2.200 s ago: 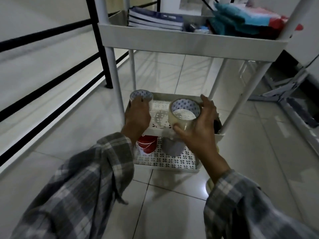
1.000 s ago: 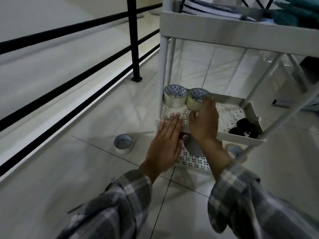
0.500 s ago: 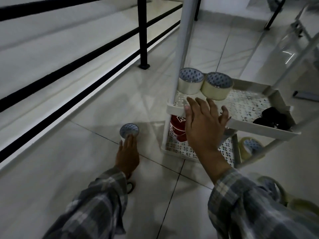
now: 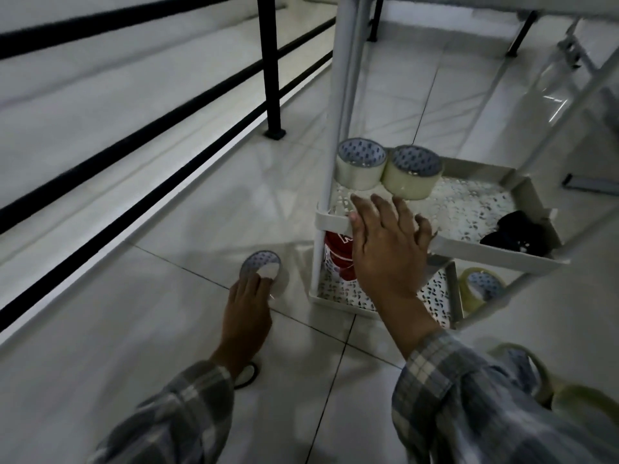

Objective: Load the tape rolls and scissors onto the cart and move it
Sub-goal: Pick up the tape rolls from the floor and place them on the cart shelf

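A white three-tier cart point(image 4: 338, 222) stands on the tiled floor. Two clear tape rolls point(image 4: 360, 165) point(image 4: 412, 172) sit upright side by side at the back left of its middle shelf. My right hand point(image 4: 388, 252) hovers at that shelf's front rim with fingers spread and nothing in it. Left of the cart, another tape roll point(image 4: 264, 266) lies on the floor. My left hand point(image 4: 248, 313) reaches down to it, fingertips closed over its near rim. A black loop point(image 4: 249, 376) shows on the floor by my left wrist; I cannot tell what it is.
A dark object point(image 4: 516, 232) lies at the middle shelf's right end. A red container point(image 4: 338, 259) stands on the bottom shelf. More tape rolls lie on the floor behind the cart point(image 4: 482, 289) and at bottom right point(image 4: 536, 370). A black railing point(image 4: 271, 78) runs along the left.
Both rolls were set on the middle shelf and released. My left hand dropped to the floor and closed on the loose roll. My right hand drew back to the shelf's front rim.
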`<state>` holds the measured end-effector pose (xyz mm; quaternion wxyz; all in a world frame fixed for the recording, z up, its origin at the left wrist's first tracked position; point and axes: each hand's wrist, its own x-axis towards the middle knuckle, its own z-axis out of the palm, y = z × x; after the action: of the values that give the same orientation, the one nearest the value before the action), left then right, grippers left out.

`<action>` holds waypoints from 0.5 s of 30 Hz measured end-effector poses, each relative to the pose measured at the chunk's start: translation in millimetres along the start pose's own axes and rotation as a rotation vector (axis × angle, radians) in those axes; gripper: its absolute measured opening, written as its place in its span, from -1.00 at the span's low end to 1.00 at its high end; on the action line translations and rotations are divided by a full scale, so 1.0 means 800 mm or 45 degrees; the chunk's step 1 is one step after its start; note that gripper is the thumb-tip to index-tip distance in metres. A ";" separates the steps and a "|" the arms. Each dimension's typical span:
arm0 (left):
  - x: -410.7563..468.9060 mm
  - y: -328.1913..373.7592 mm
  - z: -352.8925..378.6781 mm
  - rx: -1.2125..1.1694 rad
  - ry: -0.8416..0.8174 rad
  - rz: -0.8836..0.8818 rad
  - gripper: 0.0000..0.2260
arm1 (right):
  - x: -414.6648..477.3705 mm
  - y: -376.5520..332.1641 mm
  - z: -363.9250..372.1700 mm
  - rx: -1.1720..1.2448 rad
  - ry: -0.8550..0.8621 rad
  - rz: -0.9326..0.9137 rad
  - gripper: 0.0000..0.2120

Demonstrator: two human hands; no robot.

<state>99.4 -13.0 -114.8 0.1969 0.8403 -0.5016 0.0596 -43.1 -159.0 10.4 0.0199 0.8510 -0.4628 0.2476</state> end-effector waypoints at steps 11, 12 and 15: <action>0.013 0.126 -0.152 -0.087 0.464 0.534 -0.77 | 0.013 0.010 -0.108 1.494 -0.418 0.401 -0.70; 0.019 0.136 -0.160 -0.095 0.463 0.572 -0.77 | 0.013 0.014 -0.122 1.589 -0.430 0.422 -0.72; 0.045 0.161 -0.170 -0.107 0.415 0.626 -0.74 | 0.014 0.031 -0.147 1.723 -0.481 0.392 -0.73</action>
<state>19.0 -43.6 55.6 0.2892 0.6640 -0.6540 0.2188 -105.5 -150.9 113.0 -0.6274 0.6302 -0.3181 0.3287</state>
